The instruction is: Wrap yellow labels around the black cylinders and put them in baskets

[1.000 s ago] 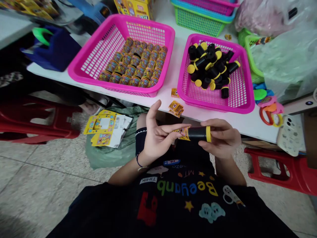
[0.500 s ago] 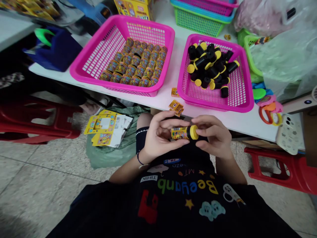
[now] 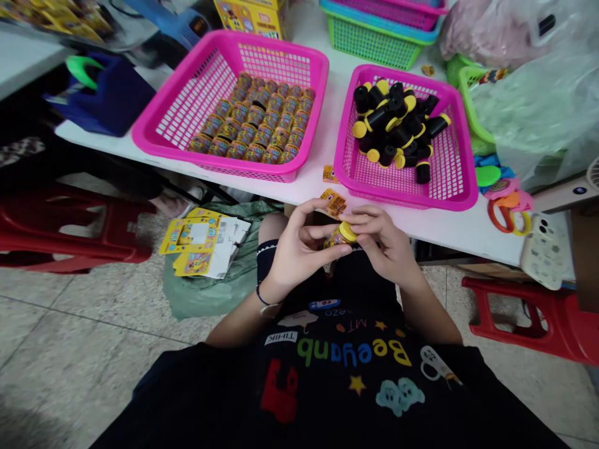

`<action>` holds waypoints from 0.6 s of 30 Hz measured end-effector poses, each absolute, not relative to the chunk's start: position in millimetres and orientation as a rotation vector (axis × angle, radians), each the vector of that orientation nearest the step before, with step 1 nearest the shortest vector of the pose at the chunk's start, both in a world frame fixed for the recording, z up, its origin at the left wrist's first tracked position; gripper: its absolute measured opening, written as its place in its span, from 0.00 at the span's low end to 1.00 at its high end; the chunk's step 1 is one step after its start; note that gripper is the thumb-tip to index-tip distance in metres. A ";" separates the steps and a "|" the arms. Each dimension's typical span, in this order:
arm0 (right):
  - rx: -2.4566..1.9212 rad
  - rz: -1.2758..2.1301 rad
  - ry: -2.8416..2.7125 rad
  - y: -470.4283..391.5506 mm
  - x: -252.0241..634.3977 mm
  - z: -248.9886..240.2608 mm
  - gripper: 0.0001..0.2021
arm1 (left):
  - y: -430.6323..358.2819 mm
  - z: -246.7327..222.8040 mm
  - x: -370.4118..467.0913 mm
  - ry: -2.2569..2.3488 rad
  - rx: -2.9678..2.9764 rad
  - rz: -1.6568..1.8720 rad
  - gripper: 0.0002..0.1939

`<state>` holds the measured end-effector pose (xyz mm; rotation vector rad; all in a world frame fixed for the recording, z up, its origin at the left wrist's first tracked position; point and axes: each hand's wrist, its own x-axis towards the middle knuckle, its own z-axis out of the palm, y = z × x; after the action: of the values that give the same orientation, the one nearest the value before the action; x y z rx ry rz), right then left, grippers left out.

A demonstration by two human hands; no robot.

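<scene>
A small tube with a yellow cap and a colourful yellow printed label is between my hands, above my lap at the table's front edge. My left hand is closed around its labelled body, thumb below and fingers above. My right hand has its fingertips pressed on the capped end. Just beyond my hands, small orange-yellow printed labels lie on the table. Part of the tube's body is hidden by my fingers.
A pink basket holds rows of labelled tubes. Another pink basket holds loose black tubes with yellow ends. A phone lies at the right edge. Red stools stand on the floor; flattened yellow boxes lie on a green bag.
The tube has tilted, its yellow cap now turned upward. My right hand has moved left and closed in on the capped end. My left hand still grips the body.
</scene>
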<state>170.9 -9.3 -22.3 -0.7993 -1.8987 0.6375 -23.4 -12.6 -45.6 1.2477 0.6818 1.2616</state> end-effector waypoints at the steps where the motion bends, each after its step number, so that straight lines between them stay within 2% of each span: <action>1: -0.846 0.622 -1.901 -9.6 172.8 -21.6 0.05 | -11.7 -47.5 -22.9 0.672 1.248 1.265 0.36; 6: -0.948 0.666 -1.900 -13.2 179.6 -18.1 0.18 | -12.3 -49.5 -19.3 0.658 1.309 1.321 0.39; 12: -0.910 0.774 -1.865 -13.8 185.2 -15.7 0.15 | -20.4 -44.2 -19.2 0.773 1.401 1.242 0.41; 18: -0.895 0.926 -1.871 -12.6 189.0 -17.7 0.16 | -20.1 -56.1 -22.4 0.806 1.679 1.356 0.39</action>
<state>189.0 -12.6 -17.7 -0.8945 -1.8712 0.9263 -22.4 -20.1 -56.1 1.6789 0.8063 1.3555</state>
